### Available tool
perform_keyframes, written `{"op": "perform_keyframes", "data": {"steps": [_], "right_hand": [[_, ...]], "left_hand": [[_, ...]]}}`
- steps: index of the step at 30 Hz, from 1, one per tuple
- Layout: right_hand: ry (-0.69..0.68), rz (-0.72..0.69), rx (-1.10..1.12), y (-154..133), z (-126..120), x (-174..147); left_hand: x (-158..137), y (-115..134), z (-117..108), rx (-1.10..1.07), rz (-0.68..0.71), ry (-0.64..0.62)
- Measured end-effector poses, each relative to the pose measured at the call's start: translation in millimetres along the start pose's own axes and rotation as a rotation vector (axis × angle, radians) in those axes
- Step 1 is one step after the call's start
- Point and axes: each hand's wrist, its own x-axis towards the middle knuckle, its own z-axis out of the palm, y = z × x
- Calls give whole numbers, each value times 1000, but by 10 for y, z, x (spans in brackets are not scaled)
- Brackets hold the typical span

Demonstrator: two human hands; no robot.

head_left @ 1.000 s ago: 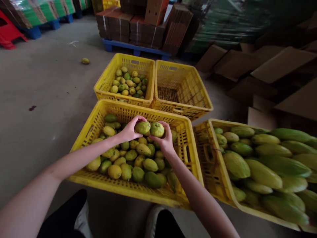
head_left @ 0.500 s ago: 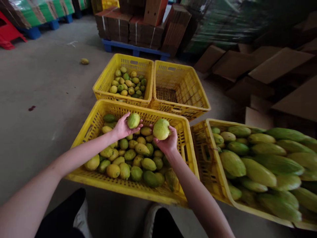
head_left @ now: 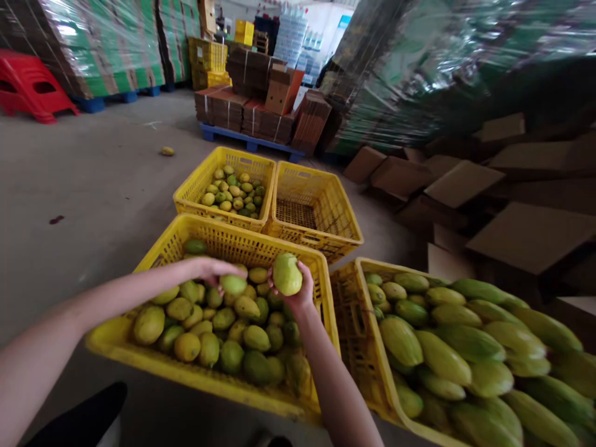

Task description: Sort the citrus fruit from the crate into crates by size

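My right hand (head_left: pixel 298 290) holds a round, green-yellow papaya (head_left: pixel 287 274) upright, fingers wrapped round its side and base. To its left, my left hand (head_left: pixel 212 270) is turned palm down, smeared by motion, with a smaller green papaya (head_left: pixel 233 284) under its fingers. Both hands are above the near yellow crate (head_left: pixel 209 380), which is filled with small green and yellow papayas (head_left: pixel 231 357). Part of that fruit is hidden behind my left hand and forearm.
Behind stand a yellow crate (head_left: pixel 185 200) partly filled with small fruit and an empty yellow crate (head_left: pixel 347 217). A crate (head_left: pixel 367 372) heaped with long papayas (head_left: pixel 447 357) stands at right. Cardboard boxes (head_left: pixel 535 233) lie beyond it. One fruit (head_left: pixel 167 151) lies on the floor.
My left hand has turned from palm up to palm down and lowered toward the fruit in the crate. My right hand still holds its papaya. The view has tilted up.
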Motion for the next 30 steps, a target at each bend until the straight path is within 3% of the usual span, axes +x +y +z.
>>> {"op": "perform_keyframes", "data": {"steps": [2,3,4,6,8,10,14,17,20,22,23,26,28,30], "right_hand": [[-31,24,-42,18,-5,5],[-41,33,-57,27,-10,9],[-49,44,-71,37,-17,14],[-65,79,-98,59,-45,31],[-77,138,-133,104,-82,54],[-69,218,-183,197,-109,68],[21,443,-290,524,-62,43],[145,601,-363,643,14,25],[254,651,-411,320,97,111],[400,537,-395,-158,174,269],[468,413,-361,-442,213,376],[630,-103,-242,-1260,280,728],[737,-218,-249,-1629,274,885],[785,-254,-334,-1783,237,928]], "left_hand": [[-90,522,-73,-49,122,10],[-133,759,-141,-106,230,37],[-174,951,-226,-217,431,129],[-244,1144,-422,-325,650,244],[-275,1071,-605,-269,622,275],[-246,809,-739,-91,449,257],[-54,181,-867,494,201,304],[81,-76,-927,1181,270,378],[139,-111,-1006,1524,289,342],[136,-68,-1057,1576,209,288],[127,-40,-1079,1598,177,261],[86,34,-1127,1625,124,236],[62,68,-1151,1643,81,252],[53,91,-1176,1651,43,280]]}}
